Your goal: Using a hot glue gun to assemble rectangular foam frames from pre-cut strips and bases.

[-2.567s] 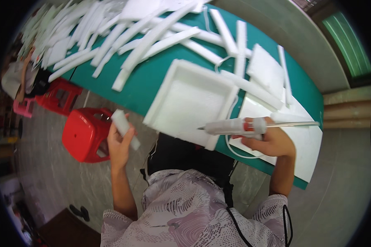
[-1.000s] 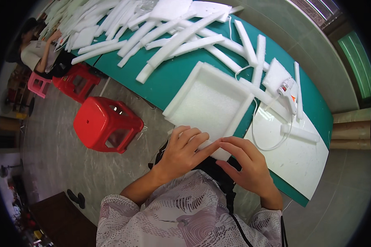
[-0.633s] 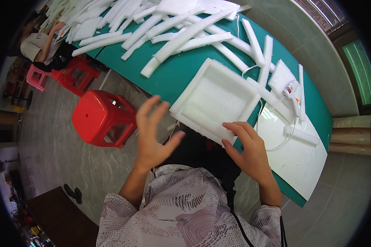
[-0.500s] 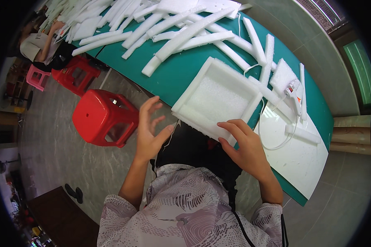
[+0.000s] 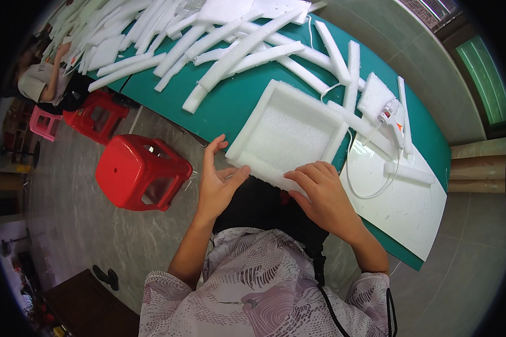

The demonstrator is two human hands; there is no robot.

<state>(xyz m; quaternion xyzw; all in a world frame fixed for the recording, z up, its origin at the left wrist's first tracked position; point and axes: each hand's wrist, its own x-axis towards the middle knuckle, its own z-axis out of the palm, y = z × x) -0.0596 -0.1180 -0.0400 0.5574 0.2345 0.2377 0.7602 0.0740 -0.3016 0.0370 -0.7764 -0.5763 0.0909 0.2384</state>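
Flanking a white foam tray (image 5: 289, 135) on the desk (image 5: 208, 121) at twelve o'clock, the left hand (image 5: 222, 182) spreads its fingers wide, the right hand (image 5: 327, 199) curls, grip unclear, with light, even pressure seemingly wisest.

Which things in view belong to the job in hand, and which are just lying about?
Part of the job:
white foam tray, with the left hand and right hand at its near side
probably the glue gun
probably the loose foam strips

Apparently just lying about:
nearer red stool
dark slippers on the floor
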